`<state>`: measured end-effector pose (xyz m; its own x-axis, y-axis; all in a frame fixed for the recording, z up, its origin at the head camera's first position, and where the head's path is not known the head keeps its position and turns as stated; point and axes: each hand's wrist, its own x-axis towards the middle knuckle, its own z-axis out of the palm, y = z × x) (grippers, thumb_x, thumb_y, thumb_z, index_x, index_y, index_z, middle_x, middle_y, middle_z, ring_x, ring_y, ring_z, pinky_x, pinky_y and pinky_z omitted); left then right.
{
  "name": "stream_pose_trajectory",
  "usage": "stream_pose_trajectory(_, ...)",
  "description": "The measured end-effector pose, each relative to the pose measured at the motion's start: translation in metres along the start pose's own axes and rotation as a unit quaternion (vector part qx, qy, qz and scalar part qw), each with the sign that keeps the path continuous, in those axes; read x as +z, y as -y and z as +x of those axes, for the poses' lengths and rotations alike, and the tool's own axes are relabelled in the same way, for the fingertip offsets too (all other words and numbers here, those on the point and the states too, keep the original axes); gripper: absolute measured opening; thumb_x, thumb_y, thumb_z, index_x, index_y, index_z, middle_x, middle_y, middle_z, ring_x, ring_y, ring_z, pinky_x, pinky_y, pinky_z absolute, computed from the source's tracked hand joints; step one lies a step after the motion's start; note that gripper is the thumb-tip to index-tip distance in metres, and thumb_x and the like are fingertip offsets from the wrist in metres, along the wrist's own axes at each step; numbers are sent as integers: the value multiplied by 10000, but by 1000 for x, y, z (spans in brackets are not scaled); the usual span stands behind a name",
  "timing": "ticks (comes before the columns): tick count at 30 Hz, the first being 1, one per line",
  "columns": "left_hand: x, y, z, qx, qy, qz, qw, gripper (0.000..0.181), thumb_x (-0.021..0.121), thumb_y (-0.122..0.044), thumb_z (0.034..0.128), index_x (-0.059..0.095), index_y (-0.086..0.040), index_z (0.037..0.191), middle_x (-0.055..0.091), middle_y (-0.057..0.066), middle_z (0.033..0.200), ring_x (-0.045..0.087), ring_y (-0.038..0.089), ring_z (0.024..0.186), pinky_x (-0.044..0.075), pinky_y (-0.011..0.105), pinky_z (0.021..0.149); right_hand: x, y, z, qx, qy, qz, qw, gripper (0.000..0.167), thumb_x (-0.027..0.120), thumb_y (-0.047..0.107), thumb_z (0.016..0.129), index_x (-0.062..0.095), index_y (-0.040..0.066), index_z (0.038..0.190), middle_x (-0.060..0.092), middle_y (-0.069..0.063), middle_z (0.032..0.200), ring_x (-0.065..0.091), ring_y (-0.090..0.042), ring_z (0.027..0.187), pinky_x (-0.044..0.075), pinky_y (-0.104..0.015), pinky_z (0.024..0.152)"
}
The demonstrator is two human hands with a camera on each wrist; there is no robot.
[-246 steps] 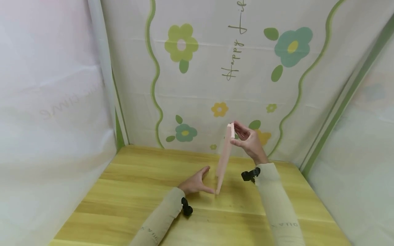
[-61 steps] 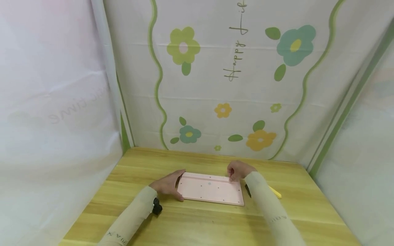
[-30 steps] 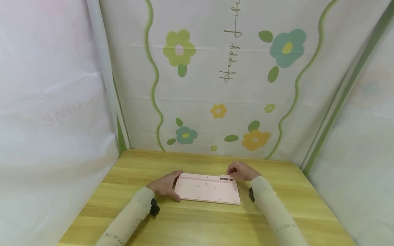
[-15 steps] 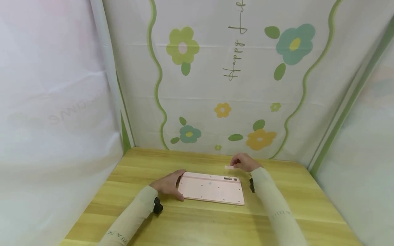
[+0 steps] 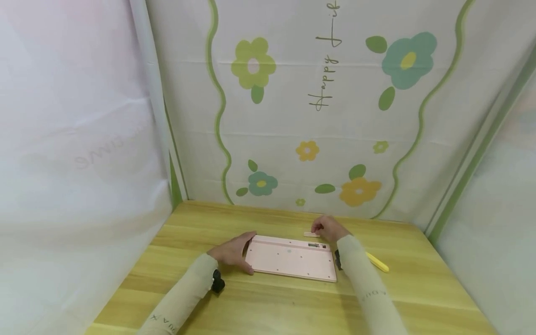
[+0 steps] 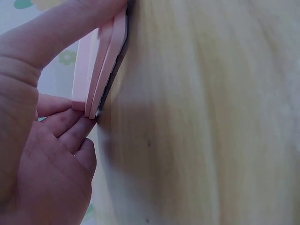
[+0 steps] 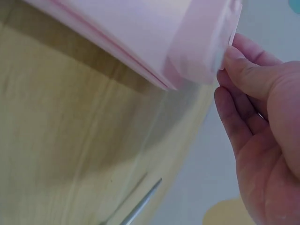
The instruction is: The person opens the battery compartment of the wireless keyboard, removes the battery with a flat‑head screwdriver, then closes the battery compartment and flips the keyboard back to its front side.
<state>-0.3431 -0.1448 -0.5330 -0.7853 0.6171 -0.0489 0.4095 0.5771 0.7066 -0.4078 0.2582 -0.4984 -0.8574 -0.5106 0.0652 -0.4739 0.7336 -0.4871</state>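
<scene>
Keyboard (image 5: 291, 263) (kbd), pale pink, lies underside up on the wood-grain tabletop (image 5: 268, 307): dark screw dots (image 5: 301, 257), one pale round spot (image 5: 289, 251), raised bar (image 5: 274, 241) along far edge w/ uncovered slot (image 5: 317, 245) at its R end, dark & metallic bits inside. L hand (image 5: 231, 252) has kbd's L end in its grip, thumb at near edge, fingers at far edge. R hand (image 5: 329, 228), grip narrow, pinches a small pink cover (image 5: 309, 235) just beyond kbd's far R corner. Yellow handle (image 5: 378, 263) lies R of kbd, partly hidden by R sleeve (image 5: 370, 288); R wrist view shows a thin metal shaft (image 7: 142, 202) apart from kbd's corner. Floral cloth (image 5: 276, 107) hangs behind kbd.
</scene>
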Motion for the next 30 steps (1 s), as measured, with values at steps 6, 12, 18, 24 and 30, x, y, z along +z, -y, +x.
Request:
stream_pose_trajectory(6, 2, 0, 0, -20, 6, -63, 10000, 1328, 990, -408, 723, 164, -9, 1683, 275, 177, 1729, 311, 371, 1589, 299, 571, 1283, 9, -5, 1, 131, -87, -66, 9999, 144, 695, -70, 956, 764, 51, 918, 736, -67, 883, 602, -115, 804, 531, -278, 742)
stream_pose_trajectory(12, 2, -2, -1, -12, 1, -49, 10000, 1312, 990, -388, 729, 172, 4, 1677, 273, 195, 1728, 305, 386, 1591, 302, 581, 1279, 8, -3, 0, 366, -57, 151, 9992, 128, 684, -70, 963, 764, -19, 1049, 751, -117, 981, 640, -150, 869, 582, -338, 804)
stream_pose_trajectory(18, -1, -2, -2, -55, -28, -120, 9999, 1316, 992, -375, 728, 164, 0, 1680, 270, 198, 1726, 304, 386, 1589, 295, 576, 1283, -11, 1, -8, 25, -196, -80, 9998, 242, 724, -62, 938, 720, -113, 1174, 741, -251, 1131, 716, -315, 997, 620, -454, 911)
stream_pose_trajectory(24, 0, -1, -2, -54, 8, -44, 10000, 1324, 985, -405, 732, 155, -7, 1683, 275, 192, 1724, 316, 372, 1584, 304, 569, 1280, -41, -1, -37, -241, -382, -493, 9978, 274, 761, -14, 927, 715, -121, 1175, 734, -293, 1151, 722, -389, 1030, 607, -510, 935)
stream_pose_trajectory(30, 0, -2, -1, -34, 35, 0, 10000, 1326, 988, -400, 728, 158, 4, 1680, 257, 201, 1731, 291, 380, 1597, 292, 569, 1287, -59, -6, -85, 134, -420, -541, 9976, 329, 789, 65, 925, 707, -107, 1194, 730, -278, 1158, 711, -404, 1050, 590, -558, 957)
